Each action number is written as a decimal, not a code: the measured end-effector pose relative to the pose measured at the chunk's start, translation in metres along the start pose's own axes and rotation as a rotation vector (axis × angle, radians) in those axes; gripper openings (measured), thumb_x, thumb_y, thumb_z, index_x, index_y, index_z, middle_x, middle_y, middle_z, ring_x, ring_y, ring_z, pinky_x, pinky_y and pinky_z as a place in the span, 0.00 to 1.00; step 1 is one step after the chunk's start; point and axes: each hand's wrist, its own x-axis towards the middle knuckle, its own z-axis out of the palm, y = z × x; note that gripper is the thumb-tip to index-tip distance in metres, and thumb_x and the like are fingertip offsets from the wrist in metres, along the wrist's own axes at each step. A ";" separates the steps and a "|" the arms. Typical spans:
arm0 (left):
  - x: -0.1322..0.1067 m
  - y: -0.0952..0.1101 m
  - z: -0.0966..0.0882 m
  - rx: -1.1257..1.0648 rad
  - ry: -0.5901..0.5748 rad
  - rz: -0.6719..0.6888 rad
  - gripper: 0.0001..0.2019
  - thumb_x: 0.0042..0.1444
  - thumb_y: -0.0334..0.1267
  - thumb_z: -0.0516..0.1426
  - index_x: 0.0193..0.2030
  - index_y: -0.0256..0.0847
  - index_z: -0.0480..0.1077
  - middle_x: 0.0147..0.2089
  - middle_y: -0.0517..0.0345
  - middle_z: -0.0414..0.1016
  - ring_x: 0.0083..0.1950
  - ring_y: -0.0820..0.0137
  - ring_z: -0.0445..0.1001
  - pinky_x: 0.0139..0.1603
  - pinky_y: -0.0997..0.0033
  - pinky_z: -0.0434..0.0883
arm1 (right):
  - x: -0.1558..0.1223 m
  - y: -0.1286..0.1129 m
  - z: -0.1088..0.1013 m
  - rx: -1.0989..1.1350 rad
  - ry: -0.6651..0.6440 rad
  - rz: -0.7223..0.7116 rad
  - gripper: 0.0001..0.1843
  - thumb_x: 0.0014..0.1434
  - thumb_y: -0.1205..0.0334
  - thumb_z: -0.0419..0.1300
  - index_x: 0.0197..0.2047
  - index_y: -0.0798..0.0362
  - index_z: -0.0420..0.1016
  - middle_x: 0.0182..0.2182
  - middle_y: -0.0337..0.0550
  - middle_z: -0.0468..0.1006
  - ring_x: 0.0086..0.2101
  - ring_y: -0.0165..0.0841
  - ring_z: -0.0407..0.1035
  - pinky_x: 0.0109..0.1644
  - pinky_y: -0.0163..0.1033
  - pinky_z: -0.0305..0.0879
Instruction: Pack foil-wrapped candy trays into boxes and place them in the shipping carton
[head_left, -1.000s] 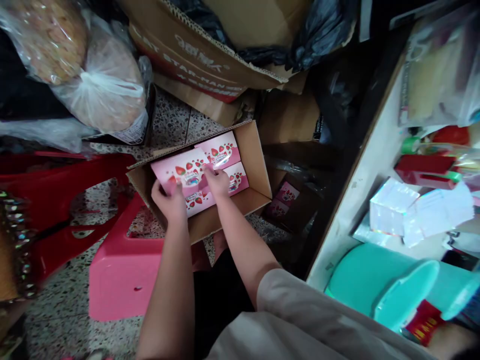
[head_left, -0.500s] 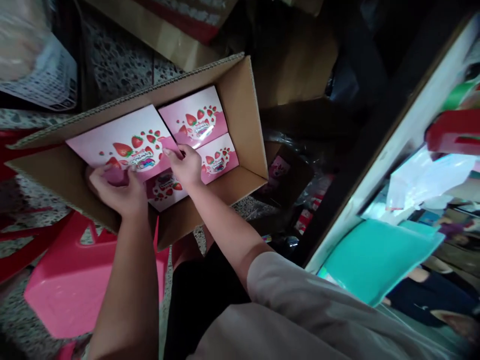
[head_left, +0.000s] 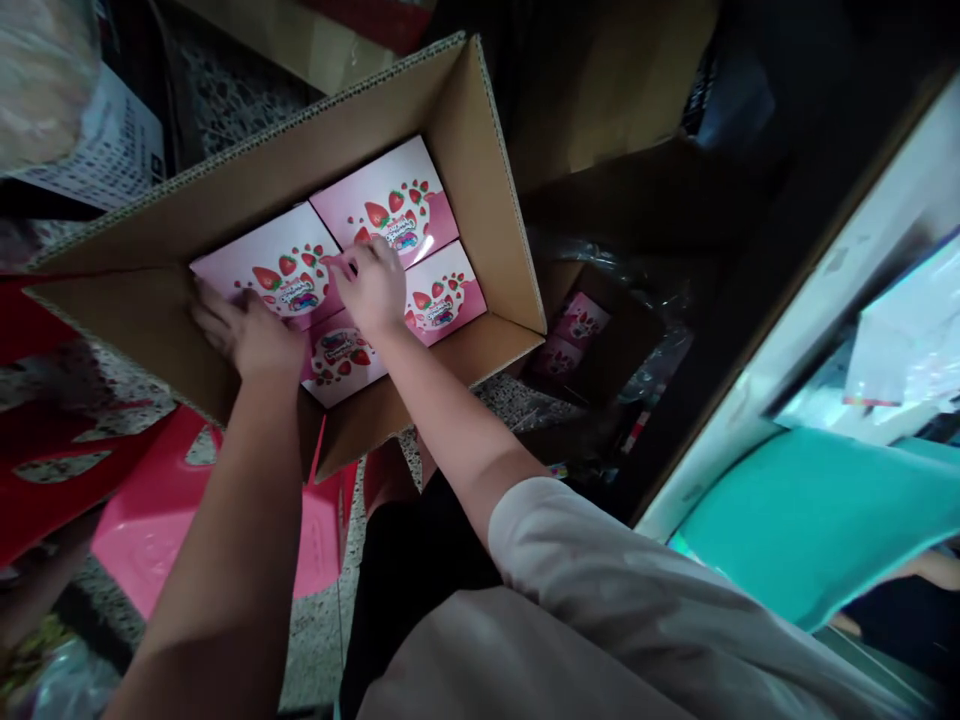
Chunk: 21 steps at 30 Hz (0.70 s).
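Note:
Inside an open cardboard carton (head_left: pixel 506 220) lie several pink-and-white boxes printed with strawberries. The far left strawberry box (head_left: pixel 262 250) sits level with its neighbours. My left hand (head_left: pixel 259 335) is open at that box's left side, fingers stretched down between it and the carton wall, their tips partly hidden. Over the seam between the left and right boxes is my right hand (head_left: pixel 375 290), thumb and fingers apart, the thumb touching the left box's edge. Beyond it lies the upper right strawberry box (head_left: pixel 394 205). The lower right box (head_left: pixel 442 295) and lower left box (head_left: pixel 337 365) are nearer me.
A pink plastic stool (head_left: pixel 161 510) stands below the carton, beside red plastic furniture (head_left: pixel 45 470). Right of the carton is another carton holding small pink boxes (head_left: pixel 581 320), with clear plastic around it. A table edge (head_left: pixel 720 430) carries a teal package (head_left: pixel 795 510).
The far left strawberry box has gone down into the carton, level with the others. My left hand has loosened from its grip and its fingers have straightened. The right hand has opened slightly.

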 end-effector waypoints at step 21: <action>-0.060 -0.020 0.055 -0.184 0.125 -0.320 0.40 0.55 0.34 0.61 0.73 0.35 0.49 0.76 0.37 0.45 0.77 0.54 0.44 0.78 0.54 0.41 | 0.035 0.064 -0.020 -0.476 -0.334 -0.016 0.41 0.69 0.39 0.45 0.77 0.47 0.40 0.73 0.52 0.49 0.73 0.51 0.26 0.69 0.73 0.40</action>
